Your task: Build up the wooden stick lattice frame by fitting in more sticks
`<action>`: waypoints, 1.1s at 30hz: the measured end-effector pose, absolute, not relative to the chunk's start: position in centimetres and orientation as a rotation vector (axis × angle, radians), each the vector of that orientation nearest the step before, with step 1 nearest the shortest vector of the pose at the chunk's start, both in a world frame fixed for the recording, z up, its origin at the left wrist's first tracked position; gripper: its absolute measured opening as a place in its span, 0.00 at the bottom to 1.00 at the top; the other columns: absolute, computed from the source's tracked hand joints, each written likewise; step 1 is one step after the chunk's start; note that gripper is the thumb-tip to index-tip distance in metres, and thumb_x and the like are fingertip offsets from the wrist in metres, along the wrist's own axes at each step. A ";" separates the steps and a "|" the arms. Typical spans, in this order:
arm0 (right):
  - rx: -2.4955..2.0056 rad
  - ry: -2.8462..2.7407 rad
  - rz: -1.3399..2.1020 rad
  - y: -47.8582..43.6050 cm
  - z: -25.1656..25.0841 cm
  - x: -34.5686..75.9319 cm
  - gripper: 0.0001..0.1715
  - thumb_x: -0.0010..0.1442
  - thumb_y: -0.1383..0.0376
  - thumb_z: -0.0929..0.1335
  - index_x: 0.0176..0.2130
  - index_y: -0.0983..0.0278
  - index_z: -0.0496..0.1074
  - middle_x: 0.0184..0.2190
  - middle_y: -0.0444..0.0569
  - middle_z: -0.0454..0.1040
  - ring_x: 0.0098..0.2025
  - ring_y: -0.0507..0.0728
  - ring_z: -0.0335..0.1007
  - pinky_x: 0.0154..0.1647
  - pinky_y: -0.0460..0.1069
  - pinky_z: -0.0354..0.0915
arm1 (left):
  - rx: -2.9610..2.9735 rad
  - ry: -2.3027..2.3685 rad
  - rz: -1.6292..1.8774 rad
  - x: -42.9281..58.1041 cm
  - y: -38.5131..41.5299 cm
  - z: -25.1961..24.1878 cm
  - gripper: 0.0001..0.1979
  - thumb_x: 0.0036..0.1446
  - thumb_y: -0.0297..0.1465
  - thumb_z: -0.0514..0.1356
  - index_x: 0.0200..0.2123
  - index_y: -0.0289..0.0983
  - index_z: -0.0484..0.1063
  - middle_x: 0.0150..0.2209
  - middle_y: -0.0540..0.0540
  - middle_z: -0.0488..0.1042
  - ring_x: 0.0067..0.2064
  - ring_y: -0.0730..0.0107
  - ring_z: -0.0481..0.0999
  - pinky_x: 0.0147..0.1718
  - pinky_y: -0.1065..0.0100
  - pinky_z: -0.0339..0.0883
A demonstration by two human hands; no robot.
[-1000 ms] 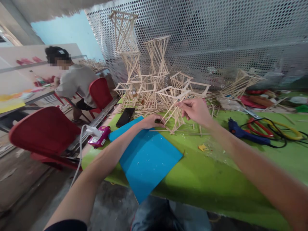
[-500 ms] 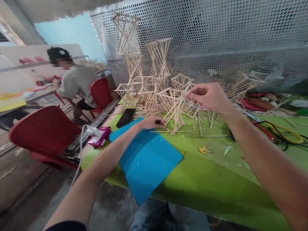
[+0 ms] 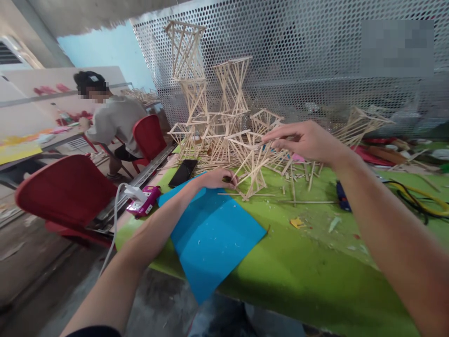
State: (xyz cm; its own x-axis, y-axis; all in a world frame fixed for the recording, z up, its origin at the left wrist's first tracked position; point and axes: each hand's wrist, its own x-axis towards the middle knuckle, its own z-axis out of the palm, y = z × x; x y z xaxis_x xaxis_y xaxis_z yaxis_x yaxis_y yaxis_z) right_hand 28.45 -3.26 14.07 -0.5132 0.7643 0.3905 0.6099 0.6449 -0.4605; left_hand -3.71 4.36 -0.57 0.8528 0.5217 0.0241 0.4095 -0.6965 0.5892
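My left hand is closed in a pinch at the lower left of a small wooden-stick frame, with its fingertips on a thin stick. At the frame's top right is my right hand, its index finger stretched out and apart from the thumb; no object shows between them. The frame stands on the green table cover, just behind a blue sheet. One loose stick lies by its base. Behind it rise taller stick towers.
A black phone and a purple power strip lie at the left edge. Cables and scraps are on the right. Red chairs and a seated person are at the left. A perforated metal screen stands behind.
My right hand has moved slightly left, and its fingers have opened from a pinch. The small frame's base has shifted a little left and towards me.
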 end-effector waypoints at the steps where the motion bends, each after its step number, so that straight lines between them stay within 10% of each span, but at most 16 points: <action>1: -1.076 -2.310 0.395 -3.3 14.1 28.4 0.25 0.68 0.46 0.69 0.56 0.53 0.82 0.49 0.50 0.84 0.36 0.58 0.78 0.33 0.53 0.68 | 2.432 0.676 0.244 -3.7 4.3 -0.6 0.19 0.65 0.49 0.64 0.47 0.41 0.80 0.54 0.47 0.81 0.55 0.65 0.80 0.52 0.72 0.68; 9: -1.013 -2.458 0.547 -3.8 14.8 28.7 0.43 0.52 0.45 0.79 0.64 0.47 0.74 0.64 0.50 0.73 0.49 0.63 0.78 0.44 0.57 0.76 | 2.361 0.599 0.316 -3.9 4.1 -0.6 0.19 0.65 0.48 0.64 0.45 0.38 0.79 0.53 0.44 0.81 0.59 0.63 0.78 0.56 0.70 0.68; 14: -1.294 -2.443 0.389 -5.2 15.9 28.8 0.33 0.54 0.40 0.76 0.47 0.60 0.81 0.45 0.56 0.82 0.41 0.64 0.79 0.42 0.60 0.75 | 2.375 0.661 0.298 -3.9 4.2 -0.8 0.15 0.63 0.45 0.66 0.44 0.40 0.80 0.54 0.47 0.81 0.57 0.64 0.78 0.55 0.70 0.68; 24: -1.660 -2.864 1.242 -6.9 11.3 24.8 0.23 0.54 0.45 0.75 0.27 0.62 0.79 0.25 0.54 0.81 0.26 0.61 0.79 0.22 0.53 0.71 | 2.338 0.672 0.340 -3.8 4.6 -1.5 0.13 0.61 0.43 0.68 0.41 0.40 0.81 0.51 0.47 0.82 0.52 0.64 0.80 0.53 0.68 0.69; 33: -1.348 -2.524 0.261 -4.2 13.7 27.6 0.22 0.60 0.43 0.71 0.37 0.56 0.85 0.31 0.51 0.83 0.28 0.60 0.75 0.30 0.58 0.68 | 2.302 0.631 0.309 -4.2 4.5 -1.0 0.15 0.61 0.42 0.68 0.47 0.42 0.82 0.54 0.47 0.81 0.55 0.62 0.79 0.54 0.66 0.68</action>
State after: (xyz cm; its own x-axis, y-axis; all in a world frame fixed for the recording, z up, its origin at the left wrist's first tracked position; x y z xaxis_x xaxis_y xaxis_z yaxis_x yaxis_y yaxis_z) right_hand 27.61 -4.24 13.71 -0.5318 0.8336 0.1493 0.7853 0.5514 -0.2815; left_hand -4.24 4.54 -1.02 0.8516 0.5228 0.0381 0.3506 -0.6221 0.7001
